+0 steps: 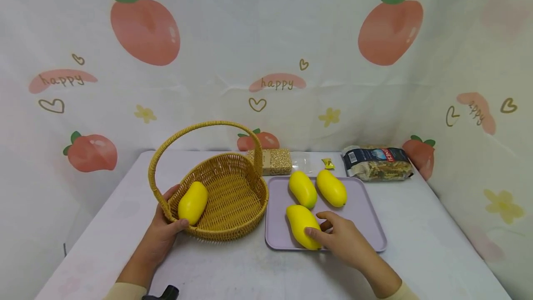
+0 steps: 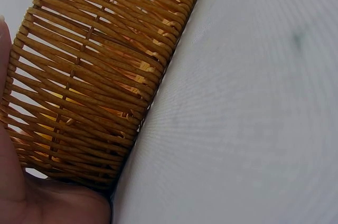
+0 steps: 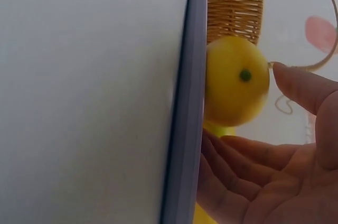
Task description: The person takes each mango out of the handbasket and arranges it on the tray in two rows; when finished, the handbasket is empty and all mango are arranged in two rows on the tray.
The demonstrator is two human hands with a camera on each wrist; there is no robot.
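One mango (image 1: pixel 193 203) sits in the basket (image 1: pixel 233 200), whose rim your left hand (image 1: pixel 164 231) grips; loading looks barely begun, three mangoes (image 1: pixel 302 190) being left on the tray (image 1: pixel 368 216), your right hand's (image 1: pixel 343 240) fingers wide about the nearest, not yet closed.

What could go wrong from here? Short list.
1. The right hand isn't visibly wrapped round the near mango, which looks smooth and rounded, so it could slip when lifted.
2. That mango's near end sits by the front rim of the tray; a nudge might push it over.
3. The basket has a tall arched handle; a mango carried in could clip it.
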